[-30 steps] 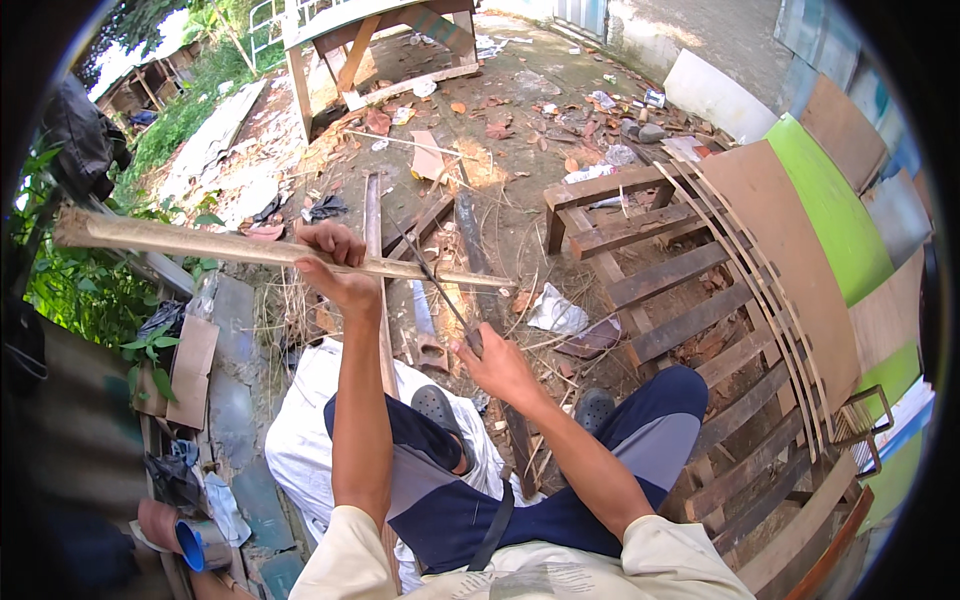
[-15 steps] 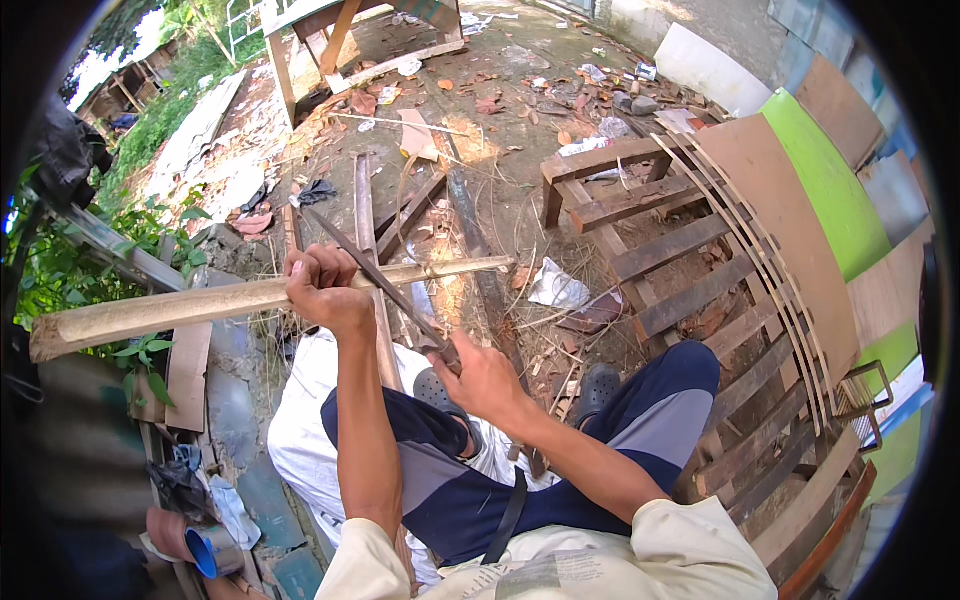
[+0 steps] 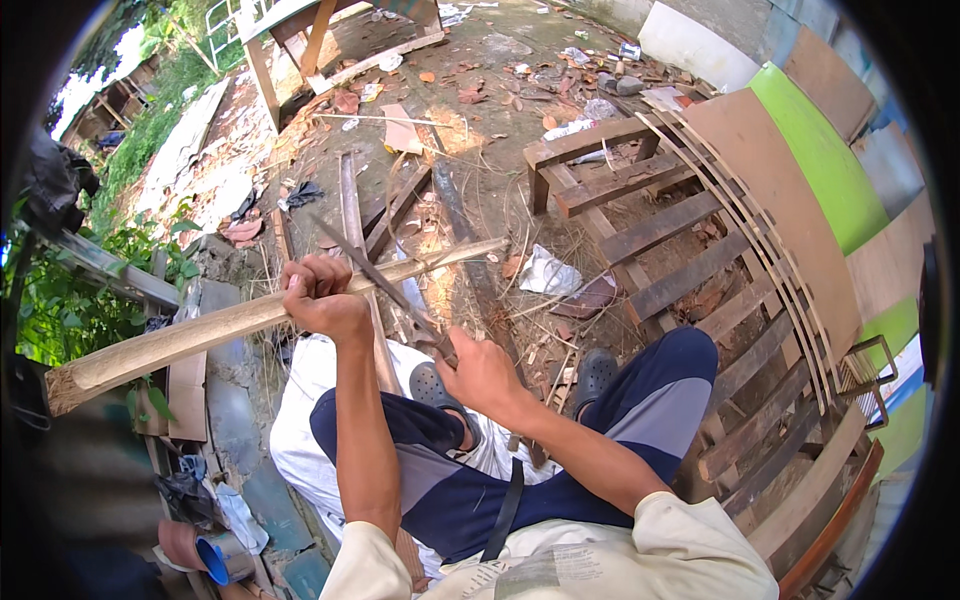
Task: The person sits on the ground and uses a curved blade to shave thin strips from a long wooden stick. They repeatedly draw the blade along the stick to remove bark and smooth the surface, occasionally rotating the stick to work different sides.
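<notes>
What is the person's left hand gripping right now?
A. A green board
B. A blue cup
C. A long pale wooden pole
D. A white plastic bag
C: the left hand is closed around a long pale wooden pole, while the right hand holds a long blade laid across it.

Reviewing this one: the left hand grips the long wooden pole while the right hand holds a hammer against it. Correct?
Not quite. The head view shows the right hand holding a long knife, not a hammer, its blade laid across the wooden pole. The left hand does grip the pole.
</notes>
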`<state>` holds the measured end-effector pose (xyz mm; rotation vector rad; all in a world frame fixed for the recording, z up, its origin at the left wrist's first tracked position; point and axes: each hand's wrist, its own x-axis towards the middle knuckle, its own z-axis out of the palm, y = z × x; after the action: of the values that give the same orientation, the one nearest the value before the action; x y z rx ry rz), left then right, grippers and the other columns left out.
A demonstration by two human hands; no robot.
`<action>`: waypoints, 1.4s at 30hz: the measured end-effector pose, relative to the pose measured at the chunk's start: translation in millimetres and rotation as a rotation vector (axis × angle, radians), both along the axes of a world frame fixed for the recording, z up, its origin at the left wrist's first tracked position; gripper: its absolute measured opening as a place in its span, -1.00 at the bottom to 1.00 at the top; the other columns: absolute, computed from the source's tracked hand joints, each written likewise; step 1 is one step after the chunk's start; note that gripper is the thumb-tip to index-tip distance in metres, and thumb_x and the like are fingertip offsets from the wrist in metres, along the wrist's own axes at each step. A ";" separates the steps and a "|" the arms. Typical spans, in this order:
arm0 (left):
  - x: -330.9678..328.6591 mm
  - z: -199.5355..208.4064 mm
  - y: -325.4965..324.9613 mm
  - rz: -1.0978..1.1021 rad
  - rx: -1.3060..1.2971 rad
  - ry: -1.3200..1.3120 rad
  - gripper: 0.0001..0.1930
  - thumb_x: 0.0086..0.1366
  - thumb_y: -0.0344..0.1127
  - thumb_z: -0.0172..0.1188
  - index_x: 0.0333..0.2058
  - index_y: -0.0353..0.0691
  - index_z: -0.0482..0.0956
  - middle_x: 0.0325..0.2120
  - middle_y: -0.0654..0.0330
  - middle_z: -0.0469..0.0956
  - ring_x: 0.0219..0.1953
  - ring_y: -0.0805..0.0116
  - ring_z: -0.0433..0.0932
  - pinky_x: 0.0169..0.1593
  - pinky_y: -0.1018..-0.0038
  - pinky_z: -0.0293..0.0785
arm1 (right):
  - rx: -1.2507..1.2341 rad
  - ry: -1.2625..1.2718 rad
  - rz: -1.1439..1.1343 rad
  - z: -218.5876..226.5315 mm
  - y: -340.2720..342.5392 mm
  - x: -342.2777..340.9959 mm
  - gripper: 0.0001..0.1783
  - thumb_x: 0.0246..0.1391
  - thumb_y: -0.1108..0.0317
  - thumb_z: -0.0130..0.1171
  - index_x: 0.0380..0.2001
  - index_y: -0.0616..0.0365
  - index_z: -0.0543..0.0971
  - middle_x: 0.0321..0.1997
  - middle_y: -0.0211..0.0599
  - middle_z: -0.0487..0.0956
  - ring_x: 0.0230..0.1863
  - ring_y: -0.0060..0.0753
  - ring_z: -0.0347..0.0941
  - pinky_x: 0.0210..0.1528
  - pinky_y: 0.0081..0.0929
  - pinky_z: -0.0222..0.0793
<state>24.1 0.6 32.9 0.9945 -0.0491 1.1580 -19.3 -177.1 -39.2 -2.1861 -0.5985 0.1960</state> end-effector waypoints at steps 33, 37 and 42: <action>-29.9 0.3 8.5 -0.277 0.132 -0.043 -0.65 0.09 -0.11 -0.02 -0.63 -0.04 -0.01 -0.77 0.36 -0.07 -0.72 0.52 -0.13 -0.59 0.47 -0.16 | -0.039 0.198 -0.119 -94.3 -24.6 40.5 -0.74 0.05 0.31 0.20 -0.25 0.20 0.43 -0.58 0.02 0.57 -0.49 0.16 0.57 -0.40 -0.03 0.49; -30.5 -0.5 8.5 -0.311 0.154 -0.037 -0.66 0.11 -0.11 -0.04 -0.63 -0.05 0.01 -0.77 0.36 -0.07 -0.72 0.52 -0.13 -0.58 0.47 -0.14 | 0.132 -0.033 0.040 -27.9 -8.4 3.8 -0.73 0.03 0.28 0.21 -0.30 0.20 0.42 -0.58 0.08 0.56 -0.48 0.21 0.56 -0.37 0.02 0.48; -30.0 -1.7 0.5 -0.372 0.189 -0.043 -0.67 0.09 -0.13 -0.02 -0.64 -0.05 0.03 -0.77 0.36 -0.06 -0.72 0.52 -0.12 -0.59 0.47 -0.14 | 0.024 0.102 -0.111 -71.0 -20.1 34.4 -0.71 0.02 0.26 0.22 -0.29 0.21 0.42 -0.57 0.09 0.56 -0.46 0.25 0.55 -0.35 0.07 0.47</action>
<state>-5.9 1.1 31.3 1.0724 -0.3692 0.8421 15.1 -197.1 -110.3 -2.1645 -0.4193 0.2379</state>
